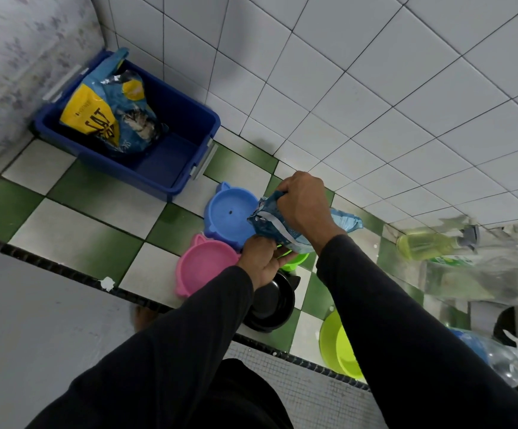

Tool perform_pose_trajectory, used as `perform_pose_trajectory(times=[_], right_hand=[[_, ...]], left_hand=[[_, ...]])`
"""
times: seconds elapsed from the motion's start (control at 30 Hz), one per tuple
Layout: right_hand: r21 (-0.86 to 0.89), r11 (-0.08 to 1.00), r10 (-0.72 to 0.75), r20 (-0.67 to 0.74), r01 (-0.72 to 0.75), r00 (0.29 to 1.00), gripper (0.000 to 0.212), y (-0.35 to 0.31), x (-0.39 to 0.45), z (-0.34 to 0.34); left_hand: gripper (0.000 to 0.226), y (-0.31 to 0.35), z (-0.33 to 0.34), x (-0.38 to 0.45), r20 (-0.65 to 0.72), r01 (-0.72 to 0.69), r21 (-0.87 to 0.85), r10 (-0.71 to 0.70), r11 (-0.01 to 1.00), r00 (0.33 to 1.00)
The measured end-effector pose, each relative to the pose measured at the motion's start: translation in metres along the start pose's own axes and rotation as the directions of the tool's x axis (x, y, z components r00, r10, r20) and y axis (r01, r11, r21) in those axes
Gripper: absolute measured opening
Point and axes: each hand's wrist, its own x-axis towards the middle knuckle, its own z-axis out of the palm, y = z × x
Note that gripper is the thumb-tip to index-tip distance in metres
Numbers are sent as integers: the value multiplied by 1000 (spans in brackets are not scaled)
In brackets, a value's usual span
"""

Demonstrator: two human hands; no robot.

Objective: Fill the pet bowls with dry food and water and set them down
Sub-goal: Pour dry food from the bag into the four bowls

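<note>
Several cat-eared bowls sit on the green and white floor: a blue bowl [228, 213], a pink bowl [203, 267], a black bowl [274, 303] and a green bowl [295, 261] mostly hidden under my hands. A blue pet food bag [274, 226] hangs above the bowls. My right hand [302, 204] grips the bag's top edge. My left hand [259, 263] holds the bag's lower side from below. The blue bowl holds a single dark speck; the pink one looks empty.
A dark blue plastic bin [177, 131] in the corner holds a yellow and blue cat food bag [112, 114]. A lime green basin [339, 346] lies at the right. Plastic bottles [437, 246] and a clear spray bottle [499, 357] stand along the right. White tiled wall behind.
</note>
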Motion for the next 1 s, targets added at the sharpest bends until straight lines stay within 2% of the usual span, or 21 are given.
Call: perform_pose_trajectory(times=[0.27,0.4,0.73,1.0], right_hand=[[41,999,5,1,-5,1000,28,-4,0,2],[30,1000,-9,-2,9,1000,28,-4,-1,2],[44,999,-15,0,15,1000,30,-7,-3,0],[30,1000,0,7,0,1000,32,-9,-1,1]], left_hand=[[35,1,-2,-3,-24,7,-20,-8,1000,1000],[46,-1,-2,-3,-56,12,-12,-13,1000,998],[37,-2,-3,-3,-51,21,-24,-22,1000,998],[37,0,-5,0,-41,14,-30,-15,999,999]])
